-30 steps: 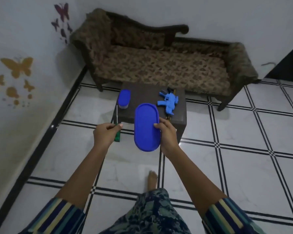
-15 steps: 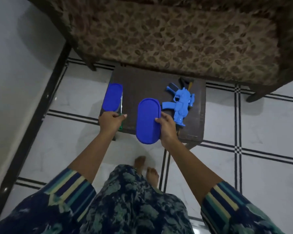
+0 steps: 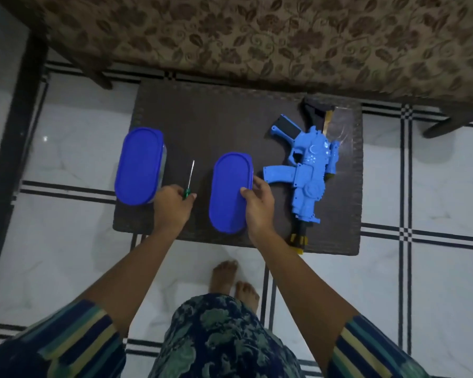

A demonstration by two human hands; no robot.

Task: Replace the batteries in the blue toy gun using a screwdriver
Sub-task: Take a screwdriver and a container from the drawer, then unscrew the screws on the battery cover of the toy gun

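Observation:
The blue toy gun [image 3: 307, 173] lies on the right half of a small dark table [image 3: 216, 118], its muzzle toward me. My left hand [image 3: 172, 204] is closed around the green handle of a screwdriver [image 3: 189, 179] whose thin metal shaft points away from me. My right hand [image 3: 257, 204] grips the right edge of a blue oval lidded container [image 3: 228, 190] that rests on the table's middle. A second blue oval lidded container [image 3: 138, 166] stands at the table's left edge, just left of my left hand.
A patterned brown sofa [image 3: 257, 36] runs along the far side of the table. A clear plastic sheet [image 3: 344, 132] lies under the gun at the back right. White tiled floor with black lines surrounds the table; my bare feet [image 3: 234, 279] stand at its near edge.
I have stepped closer and look straight down. The container in my right hand has come down onto the table; my left hand has brought the screwdriver over the tabletop.

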